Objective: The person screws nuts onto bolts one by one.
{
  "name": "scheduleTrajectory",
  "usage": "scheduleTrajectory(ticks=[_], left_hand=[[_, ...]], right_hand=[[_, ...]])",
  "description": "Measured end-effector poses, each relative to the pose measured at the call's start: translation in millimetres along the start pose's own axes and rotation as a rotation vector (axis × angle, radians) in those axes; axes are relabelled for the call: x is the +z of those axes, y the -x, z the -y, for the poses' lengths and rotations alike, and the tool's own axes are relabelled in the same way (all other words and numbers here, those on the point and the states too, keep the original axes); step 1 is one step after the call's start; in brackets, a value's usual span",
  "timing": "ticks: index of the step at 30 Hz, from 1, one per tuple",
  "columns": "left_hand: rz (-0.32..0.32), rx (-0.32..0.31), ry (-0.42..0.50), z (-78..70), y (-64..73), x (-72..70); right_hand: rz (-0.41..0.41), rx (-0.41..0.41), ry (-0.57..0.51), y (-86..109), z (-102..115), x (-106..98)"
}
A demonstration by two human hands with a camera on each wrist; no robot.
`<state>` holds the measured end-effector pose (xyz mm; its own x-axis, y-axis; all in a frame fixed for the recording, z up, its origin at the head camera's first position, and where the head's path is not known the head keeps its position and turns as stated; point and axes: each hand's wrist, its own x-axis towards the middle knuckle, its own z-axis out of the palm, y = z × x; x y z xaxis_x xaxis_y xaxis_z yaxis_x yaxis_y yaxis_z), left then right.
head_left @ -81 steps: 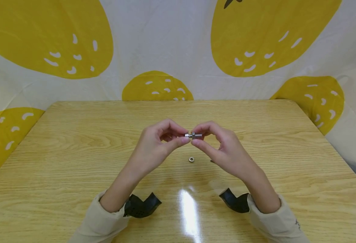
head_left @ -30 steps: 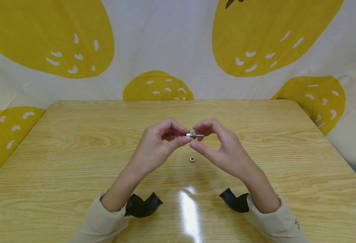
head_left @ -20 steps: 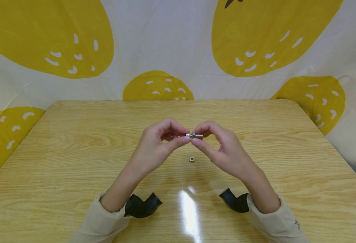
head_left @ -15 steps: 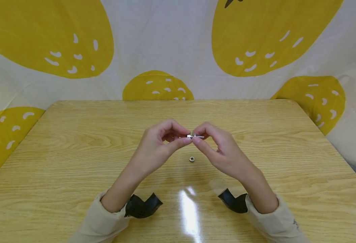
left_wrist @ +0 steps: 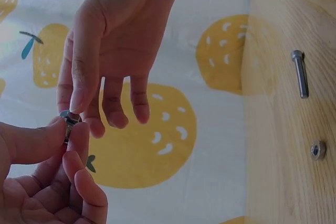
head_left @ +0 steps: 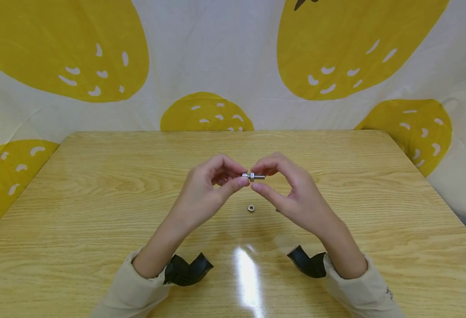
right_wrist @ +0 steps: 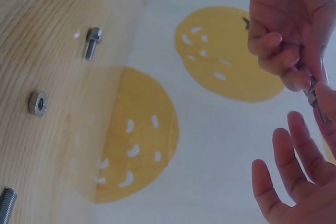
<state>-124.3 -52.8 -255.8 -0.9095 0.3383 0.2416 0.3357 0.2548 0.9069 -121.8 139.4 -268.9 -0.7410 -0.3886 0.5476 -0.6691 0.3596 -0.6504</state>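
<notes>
Above the table, my left hand [head_left: 207, 187] pinches the head of a small metal bolt [head_left: 260, 177] between thumb and fingertips. The shank points to the right. A hex nut [head_left: 252, 176] sits on the shank close to the head. The thumb and index finger of my right hand [head_left: 296, 194] are around this nut, with the thumb tip right at it in the left wrist view. The other right fingers [left_wrist: 113, 106] are loosely extended. In the right wrist view, the bolt [right_wrist: 313, 95] is partly hidden by fingers.
A loose nut [head_left: 250, 208] lies on the wooden table [head_left: 118, 212] below the hands. One bolt [left_wrist: 301, 74] lies near it, mostly hidden behind my right hand in the head view. Another bolt [right_wrist: 92, 43] shows in the right wrist view. A patterned cloth [head_left: 213, 53] hangs behind.
My right thumb and fingers have parted from the nut and closed in again more than once, and the nut has turned. My left hand keeps its pinch, nearly still.
</notes>
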Motion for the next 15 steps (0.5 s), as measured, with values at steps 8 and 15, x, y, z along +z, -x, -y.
scheduleTrajectory(ticks=[8,15], left_hand=[[0.001,0.002,0.006,-0.3,0.5,-0.2],[0.013,0.022,0.017,-1.0,0.3,2.4]], right_hand=[[-0.002,-0.039,-0.023,-0.3,-2.2,1.7],[0.049,0.046,0.002,0.3,-0.6,4.9]])
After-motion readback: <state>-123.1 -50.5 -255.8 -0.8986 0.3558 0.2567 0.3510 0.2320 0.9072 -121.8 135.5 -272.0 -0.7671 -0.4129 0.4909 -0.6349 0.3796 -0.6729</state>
